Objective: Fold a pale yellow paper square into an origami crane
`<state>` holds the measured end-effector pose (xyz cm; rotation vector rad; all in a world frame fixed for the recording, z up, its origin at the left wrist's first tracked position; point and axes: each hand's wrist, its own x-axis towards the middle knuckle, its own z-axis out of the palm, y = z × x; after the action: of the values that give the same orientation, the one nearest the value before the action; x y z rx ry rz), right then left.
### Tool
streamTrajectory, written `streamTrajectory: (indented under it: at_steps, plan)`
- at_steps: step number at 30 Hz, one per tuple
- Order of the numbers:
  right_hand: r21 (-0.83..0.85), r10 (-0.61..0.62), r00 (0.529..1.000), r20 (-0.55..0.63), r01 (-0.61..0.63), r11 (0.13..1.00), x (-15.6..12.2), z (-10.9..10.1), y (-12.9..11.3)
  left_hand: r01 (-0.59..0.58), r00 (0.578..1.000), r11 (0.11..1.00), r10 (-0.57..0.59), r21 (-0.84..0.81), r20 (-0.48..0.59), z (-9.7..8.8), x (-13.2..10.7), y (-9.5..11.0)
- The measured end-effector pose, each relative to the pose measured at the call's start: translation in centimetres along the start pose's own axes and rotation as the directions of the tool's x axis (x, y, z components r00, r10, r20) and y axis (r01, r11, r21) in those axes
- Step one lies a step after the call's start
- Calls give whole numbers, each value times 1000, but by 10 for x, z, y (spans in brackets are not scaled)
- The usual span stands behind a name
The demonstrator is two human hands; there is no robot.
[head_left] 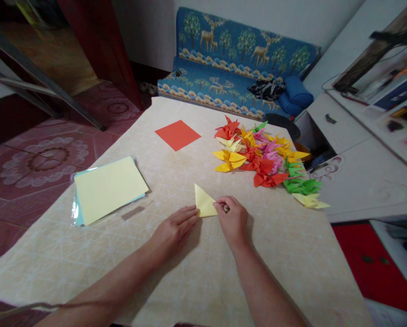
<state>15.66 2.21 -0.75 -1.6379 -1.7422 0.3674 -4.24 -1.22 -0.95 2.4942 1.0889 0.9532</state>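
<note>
A yellow paper folded into a triangle [204, 202] lies on the beige table [196, 272] in front of me. My left hand [176, 227] rests flat beside it, fingers stretched out, fingertips touching its lower left corner. My right hand [231, 218] is curled, its fingers pinching the triangle's right corner against the table.
A stack of pale yellow and blue sheets [108, 188] lies at the left. A single orange-red square [178, 134] sits further back. A pile of folded paper cranes in several colours [268, 159] spreads at the right. White cabinet [356, 177] at right, blue sofa [237, 68] behind.
</note>
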Motion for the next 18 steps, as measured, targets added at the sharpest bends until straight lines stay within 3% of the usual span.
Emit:
streamTrajectory:
  at_steps: [18]
  plan:
    - [-21,-1,1000,-12,0,1000,1,1,0,-15,999,997,11,73,46,0,-1,1]
